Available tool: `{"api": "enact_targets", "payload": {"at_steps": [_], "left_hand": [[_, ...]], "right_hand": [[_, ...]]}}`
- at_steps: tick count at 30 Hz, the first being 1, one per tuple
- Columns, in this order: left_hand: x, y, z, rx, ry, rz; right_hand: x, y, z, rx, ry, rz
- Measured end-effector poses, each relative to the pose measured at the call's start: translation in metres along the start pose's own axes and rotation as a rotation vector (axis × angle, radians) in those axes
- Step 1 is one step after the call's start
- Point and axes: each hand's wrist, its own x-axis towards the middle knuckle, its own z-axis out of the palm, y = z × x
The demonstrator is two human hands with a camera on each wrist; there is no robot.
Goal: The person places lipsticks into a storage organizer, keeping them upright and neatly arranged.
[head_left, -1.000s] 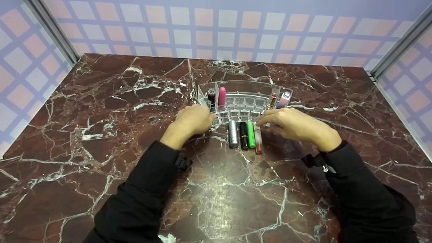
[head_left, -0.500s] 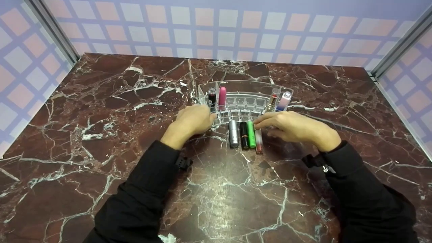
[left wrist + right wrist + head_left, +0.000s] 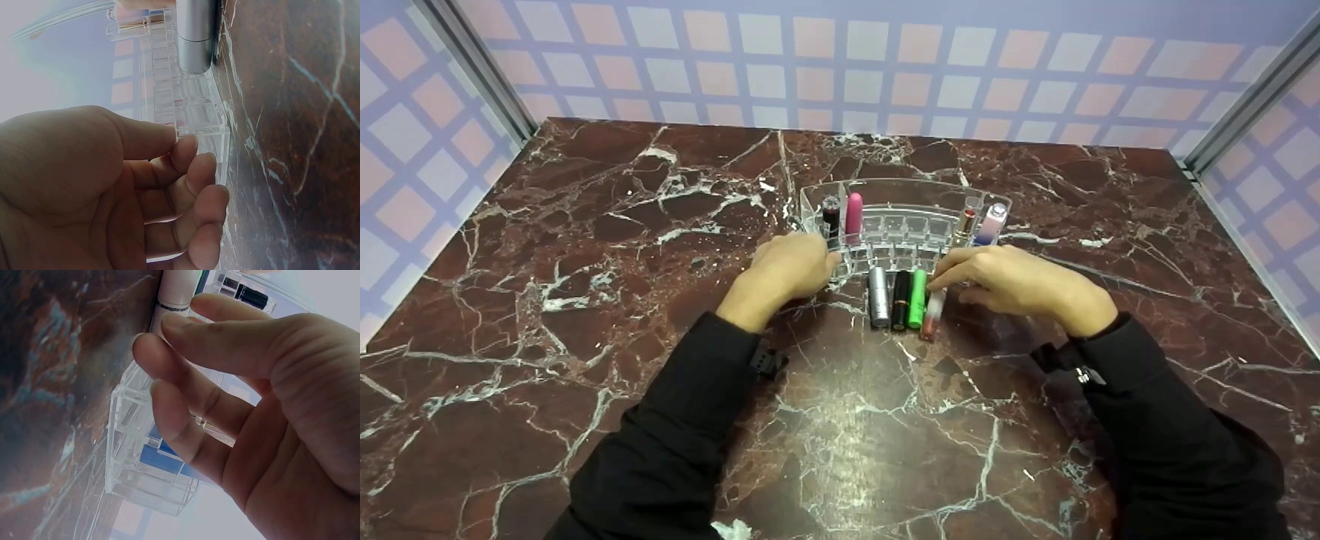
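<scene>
A clear tiered lipstick organizer (image 3: 905, 225) stands mid-table. My left hand (image 3: 791, 266) is at its left end, thumb and curled index finger on the clear edge in the left wrist view. In front lie a silver tube (image 3: 879, 298), a black lipstick (image 3: 901, 300) with a gold band, a bright green tube (image 3: 916, 298) and a lip gloss tube (image 3: 932, 315), whitish fading to red. My right hand (image 3: 1005, 279) pinches the lip gloss by its far end, partly hidden by the thumb and fingertips in the right wrist view.
Upright in the organizer are a dark tube (image 3: 830, 217) and a pink tube (image 3: 853, 215) at left, a gold lipstick (image 3: 966, 225) and a pale pink and blue tube (image 3: 991, 223) at right. Behind the brown marbled table (image 3: 660, 420) rises a checked wall (image 3: 840, 67).
The lip gloss has tilted, its near end swinging left, and the black and green tubes have shifted slightly left. My right hand moved a little left, then back right. The left hand stays put.
</scene>
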Motion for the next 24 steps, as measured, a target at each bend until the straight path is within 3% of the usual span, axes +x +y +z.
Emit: {"api": "enact_targets", "payload": {"at_steps": [7, 15, 24], "left_hand": [[0.0005, 0.0002, 0.0002, 0.012, -0.005, -0.009], [0.0006, 0.0008, 0.0, 0.01, -0.011, -0.017], [0.0004, 0.0008, -0.0001, 0.013, -0.005, -0.014]], "right_hand": [[-0.0007, 0.0018, 0.0019, 0.018, 0.011, 0.008], [-0.0023, 0.0001, 0.0017, 0.026, -0.066, 0.071], [-0.0037, -0.0049, 0.0006, 0.005, -0.089, 0.129]]}}
